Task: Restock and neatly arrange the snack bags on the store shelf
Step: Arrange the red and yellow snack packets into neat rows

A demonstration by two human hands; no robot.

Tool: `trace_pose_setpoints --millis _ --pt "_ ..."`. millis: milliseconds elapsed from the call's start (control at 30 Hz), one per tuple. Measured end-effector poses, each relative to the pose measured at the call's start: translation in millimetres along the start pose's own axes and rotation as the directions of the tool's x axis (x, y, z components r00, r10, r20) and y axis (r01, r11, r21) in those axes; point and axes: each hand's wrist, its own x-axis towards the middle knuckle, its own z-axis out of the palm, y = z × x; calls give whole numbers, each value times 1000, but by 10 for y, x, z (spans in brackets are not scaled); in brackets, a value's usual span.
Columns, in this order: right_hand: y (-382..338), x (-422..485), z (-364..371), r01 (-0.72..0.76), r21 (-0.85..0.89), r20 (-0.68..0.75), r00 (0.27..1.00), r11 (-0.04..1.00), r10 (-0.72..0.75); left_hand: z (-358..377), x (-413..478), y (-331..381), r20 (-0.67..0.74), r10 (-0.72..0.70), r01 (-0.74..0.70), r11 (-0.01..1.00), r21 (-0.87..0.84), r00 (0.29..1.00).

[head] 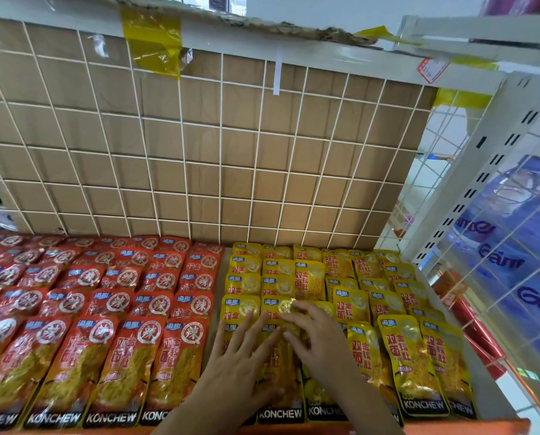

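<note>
The yellow snack bag you are working on lies in the front row of the shelf, just right of the middle. Its printed foot is at the front lip and its top points away from you, toward the wire grid. So its long axis runs front to back, like every bag around it, and its top overlaps the row behind.

Both hands are on it. Your left hand lies flat with its fingers straight and a little apart, along the bag's left side and partly over the neighbouring bag. Your right hand comes in from the right, fingers spread and lightly bent, resting on the bag's top where it meets the next row. Neither hand grips; both press. The bag sits directly beneath and between them, so I judge the coming move to be a slide along that front-to-back axis, not a lift. The right hand is nearer the top edge.

To the left the red snack bags lie in even rows. To the right the other yellow bags sit more unevenly, some tilted. Beyond them a side mesh panel fronts blue packs.
</note>
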Motion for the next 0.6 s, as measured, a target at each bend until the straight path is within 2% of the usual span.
trace_pose_setpoints --millis 133,233,367,500,600 --pt "80 -7 -29 -16 53 -66 998 998 20 -72 19 19 -48 -2 0 999 -41 999" --pt "141 1 -151 -55 46 -119 991 997 60 -256 97 4 -108 -67 56 994 -98 992" --pt "255 10 -324 -106 8 -143 984 994 106 -512 332 -68 -138 -71 27 954 -298 988" --pt "376 45 -402 -139 -26 -156 979 990 133 -651 719 -156 -186 -58 -10 939 -344 981" --pt "410 101 -468 -143 -68 -129 983 987 134 -705 1050 -200 -129 -43 3 956 -293 991"
